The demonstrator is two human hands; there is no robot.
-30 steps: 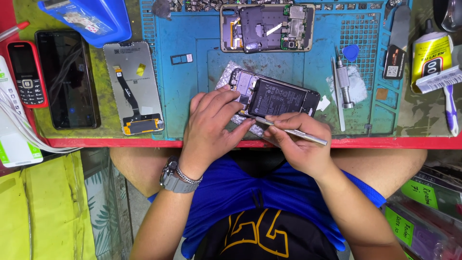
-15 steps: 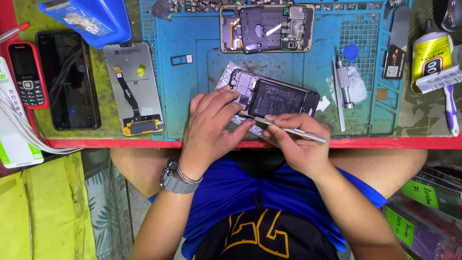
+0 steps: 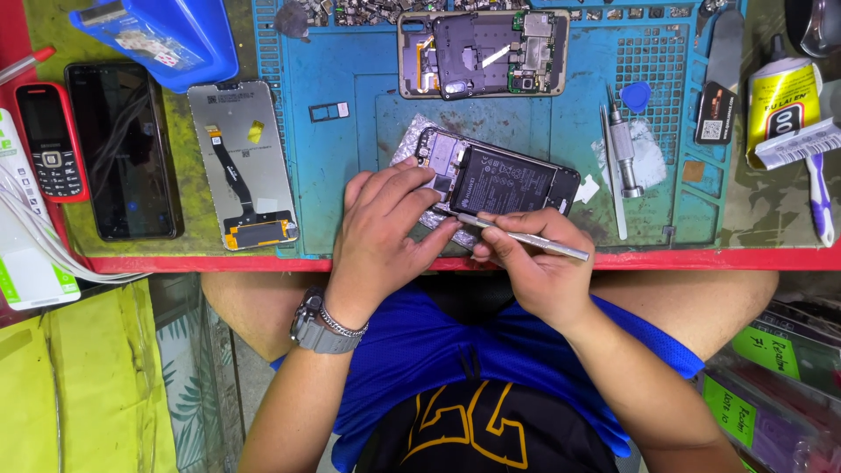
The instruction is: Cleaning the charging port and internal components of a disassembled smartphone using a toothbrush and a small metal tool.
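While left hand pins opened black smartphone on blue silicone repair mat, right hand pinches thin silver metal tweezers.

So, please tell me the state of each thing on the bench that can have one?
Opened phone: back off, battery exposed, steadied by left hand.
Metal tool: held in right hand.
Second phone frame: open, circuit board bare.
Black smartphone: screen dark.
Glue tube: capped.
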